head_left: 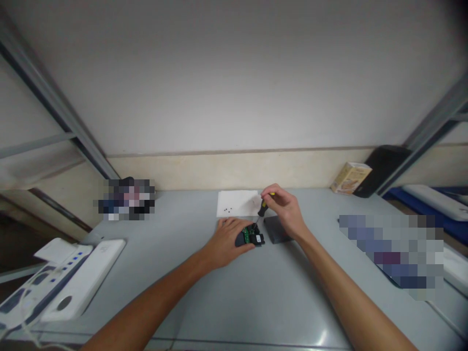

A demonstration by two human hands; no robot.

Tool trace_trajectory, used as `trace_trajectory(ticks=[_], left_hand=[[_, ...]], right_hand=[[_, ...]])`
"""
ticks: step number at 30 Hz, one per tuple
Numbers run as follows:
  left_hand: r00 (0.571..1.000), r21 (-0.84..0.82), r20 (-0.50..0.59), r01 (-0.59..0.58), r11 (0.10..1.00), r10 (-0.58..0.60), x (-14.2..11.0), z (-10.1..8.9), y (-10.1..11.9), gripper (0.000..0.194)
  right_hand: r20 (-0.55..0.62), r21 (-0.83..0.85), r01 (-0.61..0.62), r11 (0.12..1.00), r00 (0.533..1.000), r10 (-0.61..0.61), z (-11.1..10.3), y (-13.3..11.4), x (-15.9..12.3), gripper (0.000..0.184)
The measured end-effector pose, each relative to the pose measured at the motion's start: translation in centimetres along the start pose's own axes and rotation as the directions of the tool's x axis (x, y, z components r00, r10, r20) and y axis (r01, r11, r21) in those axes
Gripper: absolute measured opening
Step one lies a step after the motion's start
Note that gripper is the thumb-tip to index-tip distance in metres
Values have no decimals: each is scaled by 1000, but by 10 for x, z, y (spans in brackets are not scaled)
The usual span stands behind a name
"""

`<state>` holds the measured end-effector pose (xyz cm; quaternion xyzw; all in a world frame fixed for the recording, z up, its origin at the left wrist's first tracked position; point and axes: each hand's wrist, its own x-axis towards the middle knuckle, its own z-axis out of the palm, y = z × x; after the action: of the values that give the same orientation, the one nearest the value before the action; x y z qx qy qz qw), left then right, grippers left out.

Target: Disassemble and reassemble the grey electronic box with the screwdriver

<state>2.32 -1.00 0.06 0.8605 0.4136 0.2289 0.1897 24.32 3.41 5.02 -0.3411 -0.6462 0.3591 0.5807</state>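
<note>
My left hand (228, 241) wraps round a small black device with an exposed green circuit board (246, 235) and steadies it on the table. In my right hand (287, 207) is a screwdriver (262, 209) with a black and yellow handle, pinched near its top. Its thin shaft slants down to the device, and the tip meets the board area; the exact contact is too small to see. A flat dark grey piece (276, 231) lies under and beside my right wrist. Just behind my left hand, several tiny dark screws (228, 210) rest on white paper (239, 199).
At the left of the grey table (175, 292) lie a white power strip (47, 278) and a white flat box (87, 278). A yellow carton (351, 178) and a black case (383, 168) lean at the back right. Blurred-out items sit on both sides.
</note>
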Motion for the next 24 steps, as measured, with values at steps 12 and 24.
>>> trace_trajectory(ticks=[12, 24], left_hand=[[1000, -2, -6, 5, 1000, -5, 0, 3, -1, 53], [1000, 1, -15, 2, 1000, -2, 0, 3, 1, 51]], right_hand=[[30, 17, -5, 1000, 1000, 5, 5, -3, -5, 22], [-7, 5, 0, 1000, 1000, 0, 4, -2, -4, 27]])
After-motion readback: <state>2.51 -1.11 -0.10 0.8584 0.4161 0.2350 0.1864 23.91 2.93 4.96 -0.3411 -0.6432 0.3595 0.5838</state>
